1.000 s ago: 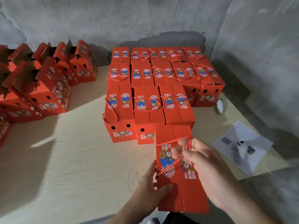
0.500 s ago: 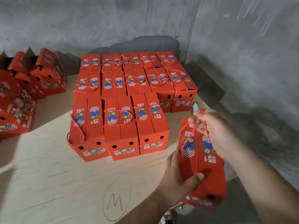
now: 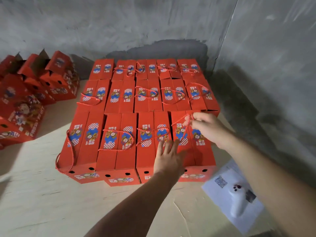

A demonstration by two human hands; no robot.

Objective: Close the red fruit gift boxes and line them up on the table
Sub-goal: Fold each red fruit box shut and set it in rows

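The closed red box (image 3: 193, 147) ends the front row; right hand (image 3: 207, 129) seemingly pinches its cord (image 3: 183, 127), left hand (image 3: 168, 158) lies flat.

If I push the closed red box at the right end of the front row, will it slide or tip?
The box looks long and low with flat cardboard faces, so it probably slides. Its rope handle, pinched by the right hand, seems floppy.

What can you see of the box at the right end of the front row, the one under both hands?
The rightmost front-row box is red printed cardboard, long and narrow, lying closed with two top flaps meeting along a centre seam. Blue, white-checked cartoon artwork sits on top; dark round holes and more print mark its near end. It rests on the table, flush against its left neighbour. The right hand pinches its red rope handle; the left hand lies flat on its top.
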